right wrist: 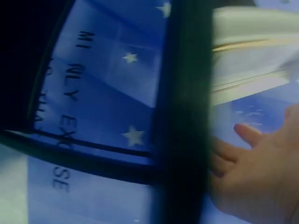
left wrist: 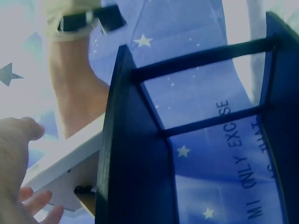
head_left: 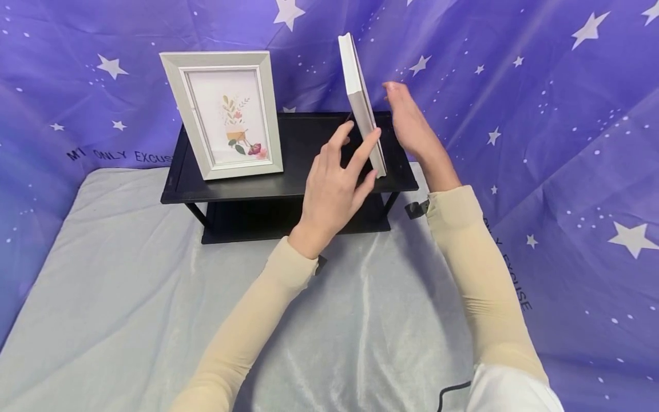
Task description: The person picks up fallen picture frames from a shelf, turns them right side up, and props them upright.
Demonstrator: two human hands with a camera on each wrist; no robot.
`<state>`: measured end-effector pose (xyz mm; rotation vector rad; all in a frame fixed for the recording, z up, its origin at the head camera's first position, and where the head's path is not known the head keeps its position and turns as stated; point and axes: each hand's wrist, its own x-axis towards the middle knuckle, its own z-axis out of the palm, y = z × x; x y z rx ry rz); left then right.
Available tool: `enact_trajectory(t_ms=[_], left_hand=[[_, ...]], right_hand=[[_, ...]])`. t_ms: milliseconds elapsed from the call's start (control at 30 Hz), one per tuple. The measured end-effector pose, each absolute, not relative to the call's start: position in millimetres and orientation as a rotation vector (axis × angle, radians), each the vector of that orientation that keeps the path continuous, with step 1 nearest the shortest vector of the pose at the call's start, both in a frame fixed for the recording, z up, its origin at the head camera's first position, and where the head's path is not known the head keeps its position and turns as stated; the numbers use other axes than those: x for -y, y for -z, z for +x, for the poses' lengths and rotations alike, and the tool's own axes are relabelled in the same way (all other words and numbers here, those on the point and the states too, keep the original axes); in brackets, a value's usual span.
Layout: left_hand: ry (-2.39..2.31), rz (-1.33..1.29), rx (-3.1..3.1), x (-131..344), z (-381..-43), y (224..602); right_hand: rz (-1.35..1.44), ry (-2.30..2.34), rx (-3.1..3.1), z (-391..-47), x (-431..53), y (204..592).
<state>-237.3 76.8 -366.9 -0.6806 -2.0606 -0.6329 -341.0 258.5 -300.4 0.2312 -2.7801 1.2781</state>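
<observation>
A white picture frame [head_left: 363, 109], seen almost edge-on, stands tilted on the right part of a black two-tier shelf [head_left: 304, 151]. My left hand [head_left: 332, 183] is at its near edge, fingers spread and loosely bent; the head view shows fingertips overlapping the edge, and firm contact is unclear. On the frame's other side, my right hand [head_left: 412, 123] is held with its fingers extended, apart from the frame in the head view. The left wrist view shows part of the frame's back [left wrist: 70, 177] with a small black fitting. A second pale frame [head_left: 273, 126] with a flower picture stands at the shelf's left.
The shelf stands on a bed-like surface covered in grey velvety cloth [head_left: 128, 274]. Purple-blue curtains [head_left: 566, 143] with white stars hang close behind and to the right. The shelf's lower tier [head_left: 247, 223] sits under the top. A black cable [head_left: 453, 389] lies near the right sleeve.
</observation>
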Motion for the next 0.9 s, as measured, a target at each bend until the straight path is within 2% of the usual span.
enact_trajectory(t_ms=[100,267,900], left_hand=[[0.611,-0.679,2.118,-82.2,-235.7,373.0],[0.657,-0.671,2.157,-90.1,-233.4,379.4],[0.733,-0.648,2.23,-77.7,-243.6,379.0]], right_hand=[[0.319,-1.353,2.831,-355.2,-261.2,313.2],[0.287,-1.458,2.844,-365.1,-263.4,327.6],[0.297,-1.534,2.938,-360.8,-262.0,327.5]])
